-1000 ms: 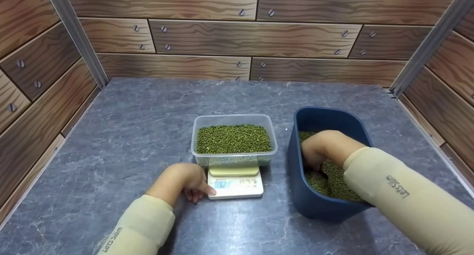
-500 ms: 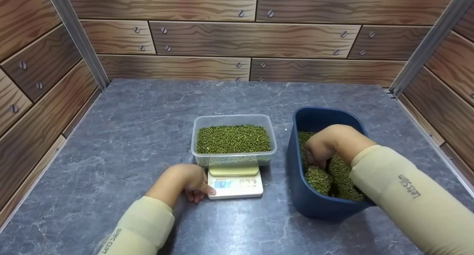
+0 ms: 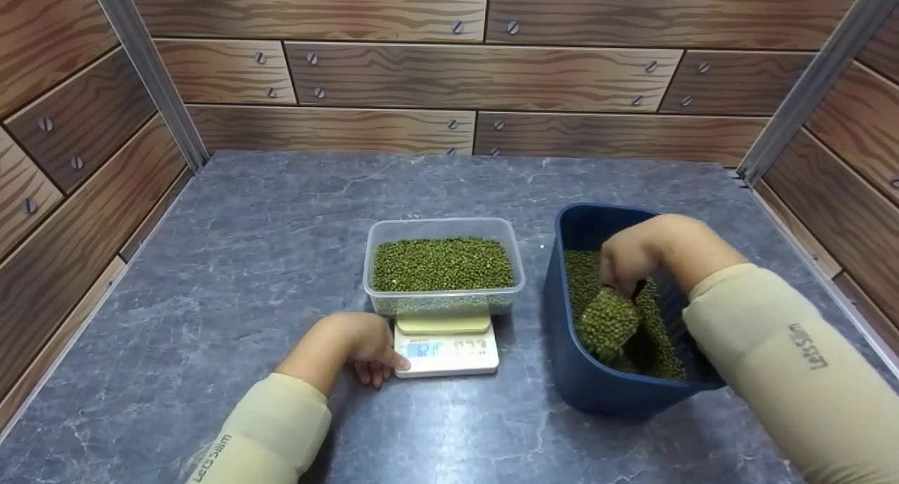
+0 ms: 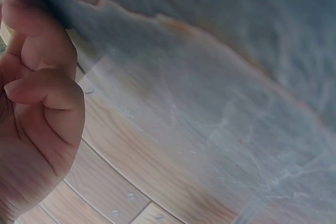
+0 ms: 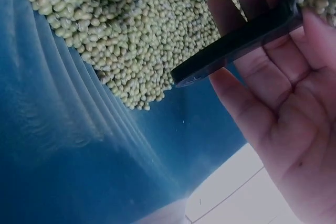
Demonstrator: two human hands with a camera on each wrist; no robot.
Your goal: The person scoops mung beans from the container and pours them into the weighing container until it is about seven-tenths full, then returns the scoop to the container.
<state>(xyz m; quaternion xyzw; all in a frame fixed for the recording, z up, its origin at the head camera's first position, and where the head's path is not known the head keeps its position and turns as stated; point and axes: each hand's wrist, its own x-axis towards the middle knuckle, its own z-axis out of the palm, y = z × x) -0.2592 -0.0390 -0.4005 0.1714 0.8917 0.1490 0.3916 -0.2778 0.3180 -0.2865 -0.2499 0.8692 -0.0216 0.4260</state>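
Observation:
My right hand (image 3: 635,256) grips the dark handle of a scoop (image 5: 236,45) heaped with green mung beans, inside a blue bin (image 3: 572,371). More mung beans (image 5: 142,35) lie around it in the bin. My left hand (image 3: 355,340) is beside a white kitchen scale (image 3: 449,364), one digit touching its front left corner. The other fingers are bent beside the scale; the left wrist view shows some of them loosely curled (image 4: 47,93). On the scale's yellowish platform (image 3: 442,325) sits a clear plastic container (image 3: 516,259) with mung beans in it. The lit display's digits are too blurred to read.
A grey marbled tabletop (image 3: 281,203) lies under everything. Wood-patterned panels (image 3: 393,73) with grey corner posts wall in the back and sides. The bin stands to the right of the scale, a gap of tabletop between them. A tiny white speck (image 3: 541,246) lies near the bin.
My right hand has moved up and to the right within the bin, raising the scoop full of beans out of the heap. My left hand and the scale have stayed put.

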